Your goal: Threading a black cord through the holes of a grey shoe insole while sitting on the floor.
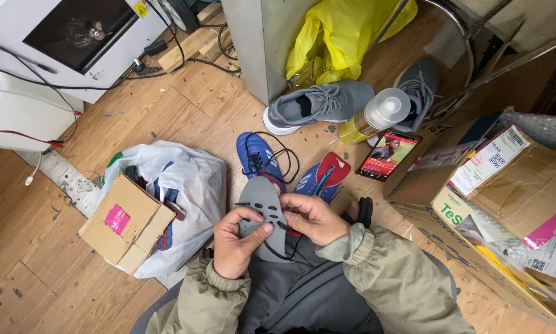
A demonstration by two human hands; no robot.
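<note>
So the grey insole [262, 207] sits right in the person's lap, near the middle, pinched from both sides. Left hand [237, 244] wraps its near left edge, thumb pressed on top, fingers curled tight behind it. Right hand [312, 218] has its fingers pinched narrow on a black lace [278, 247] against the insole's right edge. Just beyond are two blue shoes [262, 158], laces loose. Further off, a grey sneaker [318, 104], a clear-capped bottle [377, 114] and a phone [389, 154] with its screen lit. White plastic bag [185, 185] and small cardboard box [126, 222] on the left, big carton [507, 204] on the right.
</note>
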